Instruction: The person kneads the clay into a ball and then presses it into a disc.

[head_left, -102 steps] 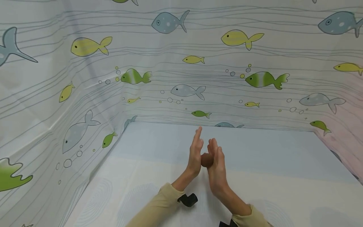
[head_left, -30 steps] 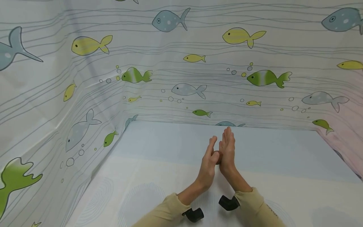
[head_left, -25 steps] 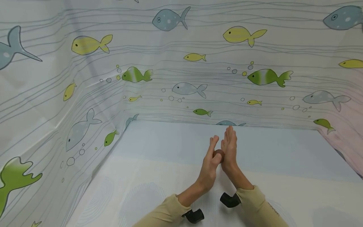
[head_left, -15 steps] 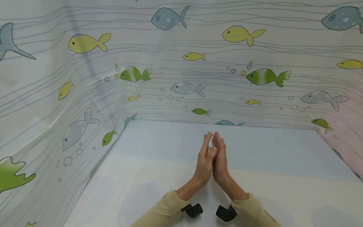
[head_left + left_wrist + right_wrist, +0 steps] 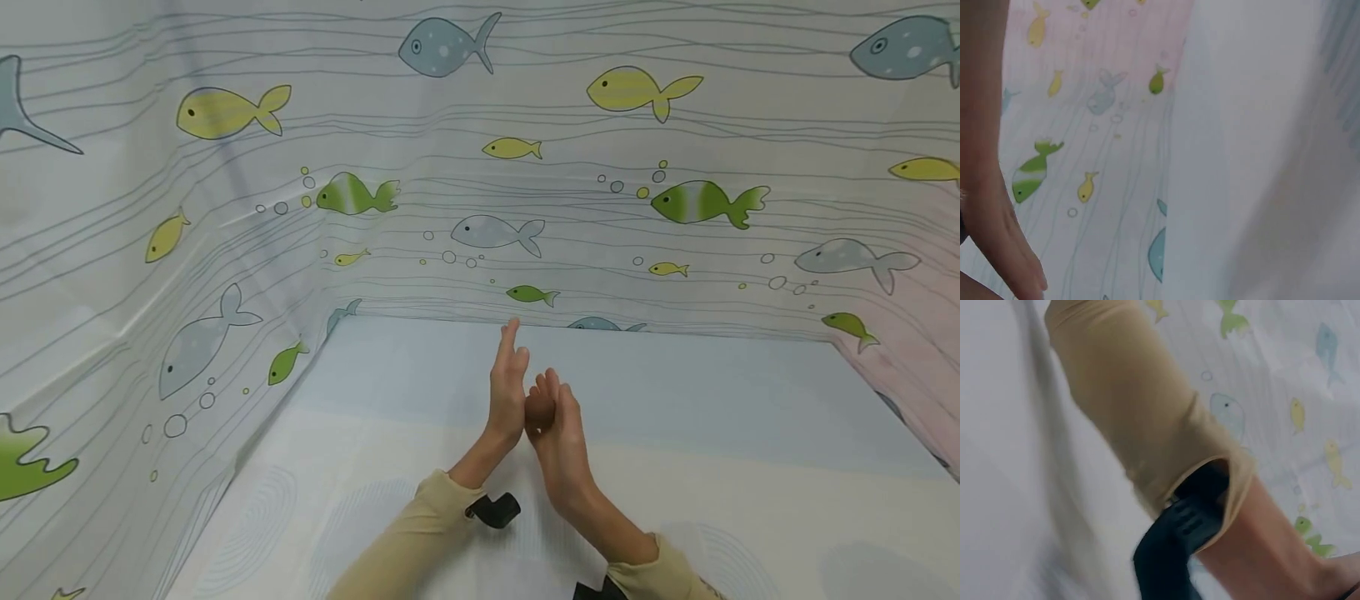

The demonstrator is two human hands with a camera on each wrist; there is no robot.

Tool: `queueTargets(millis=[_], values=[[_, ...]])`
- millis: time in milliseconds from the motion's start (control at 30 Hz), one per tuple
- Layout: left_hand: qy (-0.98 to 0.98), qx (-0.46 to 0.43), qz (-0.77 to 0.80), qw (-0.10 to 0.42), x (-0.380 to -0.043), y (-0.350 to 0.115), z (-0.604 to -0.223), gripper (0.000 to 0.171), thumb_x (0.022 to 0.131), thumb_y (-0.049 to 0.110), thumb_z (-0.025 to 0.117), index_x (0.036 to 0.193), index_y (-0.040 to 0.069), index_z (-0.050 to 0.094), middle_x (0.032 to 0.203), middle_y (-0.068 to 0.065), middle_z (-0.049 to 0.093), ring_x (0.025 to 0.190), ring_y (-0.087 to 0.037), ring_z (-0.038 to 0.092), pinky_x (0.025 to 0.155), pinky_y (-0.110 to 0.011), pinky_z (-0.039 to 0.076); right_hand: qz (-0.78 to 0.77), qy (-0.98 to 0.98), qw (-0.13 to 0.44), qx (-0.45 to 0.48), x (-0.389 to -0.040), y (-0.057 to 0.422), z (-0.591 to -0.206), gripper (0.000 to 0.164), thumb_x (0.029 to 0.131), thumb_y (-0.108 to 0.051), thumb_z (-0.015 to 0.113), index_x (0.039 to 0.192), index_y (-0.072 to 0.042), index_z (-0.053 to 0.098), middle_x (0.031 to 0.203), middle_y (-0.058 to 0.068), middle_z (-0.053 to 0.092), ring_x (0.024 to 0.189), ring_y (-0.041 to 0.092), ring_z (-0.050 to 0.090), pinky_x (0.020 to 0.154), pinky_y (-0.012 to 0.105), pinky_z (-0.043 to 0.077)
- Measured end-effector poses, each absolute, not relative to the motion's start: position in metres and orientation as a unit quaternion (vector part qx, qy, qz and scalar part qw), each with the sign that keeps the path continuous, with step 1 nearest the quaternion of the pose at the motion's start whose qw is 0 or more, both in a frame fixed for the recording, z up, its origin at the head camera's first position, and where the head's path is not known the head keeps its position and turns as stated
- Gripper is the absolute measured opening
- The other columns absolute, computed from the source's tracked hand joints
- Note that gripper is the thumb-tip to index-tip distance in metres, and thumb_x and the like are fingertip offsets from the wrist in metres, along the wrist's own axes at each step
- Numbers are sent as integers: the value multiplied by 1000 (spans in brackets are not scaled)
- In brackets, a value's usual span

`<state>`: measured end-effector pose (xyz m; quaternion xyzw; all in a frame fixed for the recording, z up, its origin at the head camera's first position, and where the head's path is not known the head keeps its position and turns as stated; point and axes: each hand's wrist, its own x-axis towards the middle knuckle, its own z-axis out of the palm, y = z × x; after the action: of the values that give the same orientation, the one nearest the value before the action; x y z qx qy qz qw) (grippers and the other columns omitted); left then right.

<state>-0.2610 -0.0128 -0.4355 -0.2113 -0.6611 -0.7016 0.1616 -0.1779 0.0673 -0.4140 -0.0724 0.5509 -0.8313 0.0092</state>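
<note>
A small brown ball sits between the two palms in the head view, held above the table. My left hand stands upright with straight fingers, its palm against the ball's left side. On the other side, my right hand has its palm and lightly bent fingers along the ball, its fingertips lower than the left hand's. Part of a bare hand and wrist shows at the left edge of the left wrist view. A beige sleeve and bare forearm fill the right wrist view, where the ball is out of sight.
The pale blue and white tabletop spreads beneath both arms. A fish-printed sheet encloses the back and left side, with a pink part on the right. Black wrist cameras stick out from the sleeves.
Half a second ago the palms lay together and hid the ball. My left hand has slid forward and left, my right hand has drawn back, and the ball shows between them.
</note>
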Motion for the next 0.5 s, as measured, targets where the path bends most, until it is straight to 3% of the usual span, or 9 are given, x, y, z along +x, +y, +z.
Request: queueTargets(millis=[200,367,500], values=[[-656,-239,-702,138,-254,-10,-439,67,100,40,29,158,8,22,164,3,19,153,-18,5,121,-53,6,-840,540,3,-61,-178,72,-403,73,104,-54,16,159,-11,-4,166,8,-1,153,28,-2,121,53,9],[-654,-267,-698,119,-241,-2,-444,67,101,42,27,158,7,21,164,0,18,153,-21,5,121,-53,6,-834,549,-26,-49,-184,77,-399,71,104,-53,17,160,-13,0,166,3,5,153,22,3,122,50,8],[-646,-278,-706,86,-228,6,-450,65,102,38,29,159,9,18,165,-1,16,153,-18,4,123,-43,8,-827,556,-69,-41,-193,80,-401,68,105,-50,19,161,-15,4,166,1,8,153,20,7,123,45,6]])
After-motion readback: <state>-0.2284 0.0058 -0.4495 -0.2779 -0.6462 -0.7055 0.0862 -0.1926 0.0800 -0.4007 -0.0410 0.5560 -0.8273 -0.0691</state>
